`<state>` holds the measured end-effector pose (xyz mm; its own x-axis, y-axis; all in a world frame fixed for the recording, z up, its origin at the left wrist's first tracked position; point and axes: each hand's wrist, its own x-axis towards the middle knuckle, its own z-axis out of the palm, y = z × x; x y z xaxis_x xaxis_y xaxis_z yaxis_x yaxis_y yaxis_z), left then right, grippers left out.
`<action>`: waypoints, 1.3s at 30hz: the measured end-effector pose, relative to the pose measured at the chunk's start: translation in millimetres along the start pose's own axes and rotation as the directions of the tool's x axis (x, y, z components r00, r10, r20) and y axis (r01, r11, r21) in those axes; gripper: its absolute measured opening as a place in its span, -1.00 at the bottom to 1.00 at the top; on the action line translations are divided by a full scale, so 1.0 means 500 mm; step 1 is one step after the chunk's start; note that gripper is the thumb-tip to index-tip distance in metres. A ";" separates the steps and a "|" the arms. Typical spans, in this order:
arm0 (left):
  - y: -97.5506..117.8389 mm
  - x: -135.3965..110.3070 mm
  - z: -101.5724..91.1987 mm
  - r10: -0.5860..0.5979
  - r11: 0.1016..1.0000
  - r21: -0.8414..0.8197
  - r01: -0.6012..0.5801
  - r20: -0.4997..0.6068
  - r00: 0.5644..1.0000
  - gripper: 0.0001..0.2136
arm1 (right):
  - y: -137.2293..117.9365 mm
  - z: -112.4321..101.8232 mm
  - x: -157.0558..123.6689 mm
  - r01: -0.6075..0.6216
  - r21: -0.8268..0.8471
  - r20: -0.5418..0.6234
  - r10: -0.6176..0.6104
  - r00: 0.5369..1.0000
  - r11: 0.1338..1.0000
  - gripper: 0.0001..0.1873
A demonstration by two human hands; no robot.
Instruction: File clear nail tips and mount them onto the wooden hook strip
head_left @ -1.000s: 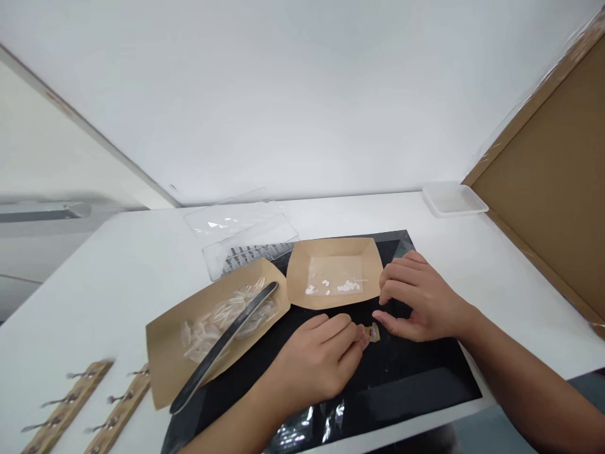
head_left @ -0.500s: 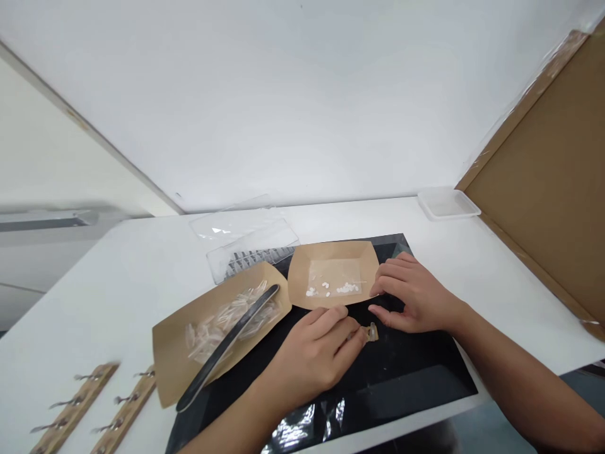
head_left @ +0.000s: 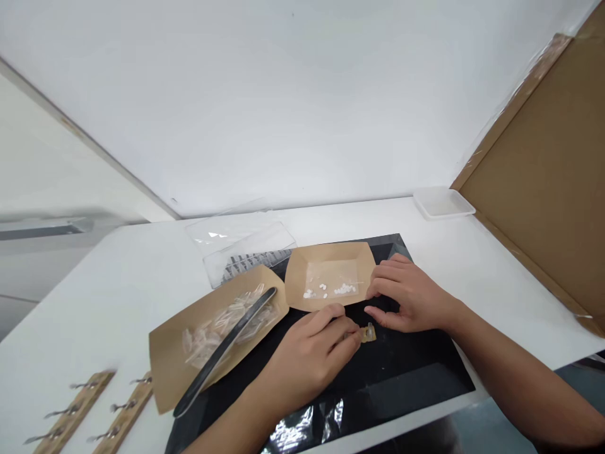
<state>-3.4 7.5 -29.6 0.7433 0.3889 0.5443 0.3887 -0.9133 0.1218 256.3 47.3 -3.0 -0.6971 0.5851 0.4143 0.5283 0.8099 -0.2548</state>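
Note:
My left hand [head_left: 305, 356] rests on the black mat [head_left: 416, 372], its curled fingertips against a small tan and clear piece [head_left: 367, 334]. My right hand [head_left: 411, 299] stands just beyond that piece, fingers spread, holding nothing, its fingertips by the rim of a kraft paper tray [head_left: 302, 268]. Small white bits [head_left: 328, 291] lie in this tray on a clear film. A second, larger kraft tray [head_left: 170, 372] holds a heap of clear plastic pieces [head_left: 212, 334]. Across these lies a long black nail file [head_left: 222, 353].
A clear plastic case [head_left: 246, 252] with dark rows inside lies behind the trays. A white plastic tray [head_left: 443, 203] stands at the far right of the white table [head_left: 118, 296]. Two wooden strips [head_left: 75, 410] with metal pegs lie at the front left. Cardboard [head_left: 529, 176] stands at the right.
My right hand has shifted a little to the left, and my left fingertips sit closer over the small piece. The whole scene has drifted slightly in view.

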 end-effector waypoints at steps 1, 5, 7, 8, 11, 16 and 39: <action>0.000 -0.001 0.000 -0.002 1.000 -0.008 0.002 0.001 1.000 -0.92 | 0.000 -0.001 0.000 0.000 0.002 0.001 0.000 1.000 1.000 -0.84; -0.001 -0.001 -0.001 -0.006 0.999 -0.045 0.006 -0.006 1.000 -0.87 | -0.001 -0.002 -0.001 -0.010 0.013 0.020 0.010 1.000 1.000 -0.83; 0.000 0.001 0.000 -0.008 0.999 -0.052 0.007 -0.013 1.000 -0.87 | 0.000 -0.002 -0.002 -0.010 0.019 0.031 0.009 0.999 1.000 -0.83; 0.000 0.001 0.000 -0.011 0.999 -0.050 0.010 -0.015 1.000 -0.87 | 0.000 -0.002 -0.002 -0.007 0.021 0.033 0.006 0.999 1.000 -0.82; -0.001 0.000 0.006 -0.015 0.999 -0.044 0.015 -0.020 1.000 -0.90 | -0.001 -0.001 -0.001 0.004 0.023 0.027 -0.004 1.000 1.000 -0.83; -0.001 -0.004 0.015 -0.026 0.999 -0.045 0.025 -0.029 0.999 -0.93 | -0.004 0.003 0.000 0.023 0.046 0.038 -0.025 0.999 0.999 -0.80; -0.100 -0.037 -0.084 -0.477 0.744 0.369 0.557 -0.291 0.829 -0.65 | 0.026 0.017 -0.016 -0.053 0.091 -0.062 0.059 0.996 0.994 -0.55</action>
<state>-59.5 41.1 -11.0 0.2725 0.7228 0.6351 0.9044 -0.4177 0.0873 264.5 53.4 -16.8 -0.6337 0.6280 0.4517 0.5181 0.7781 -0.3551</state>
